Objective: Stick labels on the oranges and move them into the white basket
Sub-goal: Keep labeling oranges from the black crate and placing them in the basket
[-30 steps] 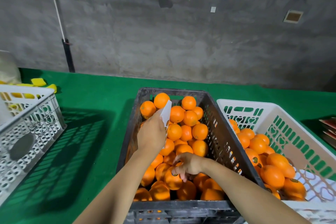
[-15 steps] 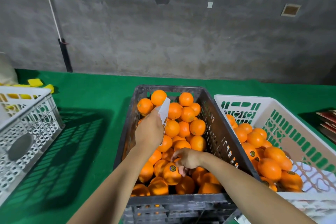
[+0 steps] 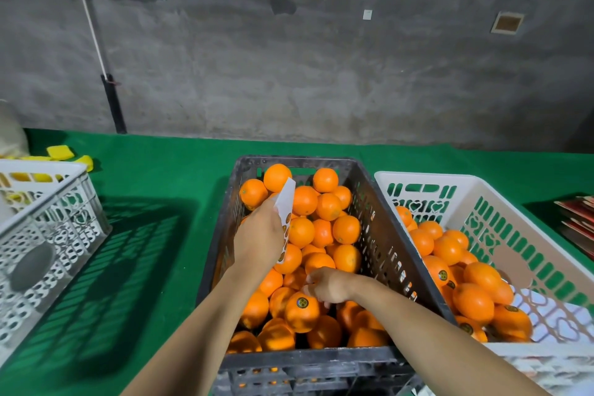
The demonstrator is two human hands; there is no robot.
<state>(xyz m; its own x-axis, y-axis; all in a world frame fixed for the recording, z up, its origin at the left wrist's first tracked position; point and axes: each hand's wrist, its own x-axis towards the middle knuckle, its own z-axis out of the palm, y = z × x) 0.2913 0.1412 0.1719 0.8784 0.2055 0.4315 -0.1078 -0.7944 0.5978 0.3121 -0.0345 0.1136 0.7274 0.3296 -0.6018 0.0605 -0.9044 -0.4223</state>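
1. Labelling stage, judged in hand: one labelled orange (image 3: 301, 312) lies near the front of the dark crate (image 3: 379, 235), its round sticker facing up, among a heap of unlabelled oranges.
2. Left hand (image 3: 257, 239): fingers curled round a white label sheet (image 3: 285, 207), held upright over the crate's left side; several round stickers show along the sheet's lower edge.
3. Right hand (image 3: 329, 286): low over the fruit, just beside the labelled orange, fingers bent downward; whether they grip anything, I cannot tell.
4. White basket (image 3: 418, 178): just right of the crate, touching or nearly so; holds a layer of oranges, several showing stickers.
5. Second white crate (image 3: 64, 212): well apart at left, on the green cloth (image 3: 167, 190).
6. Next move, as judged: right hand closes round the labelled orange, lifts it clear of the crate's right wall, and sets it in the white basket; alternatively it peels another sticker first.
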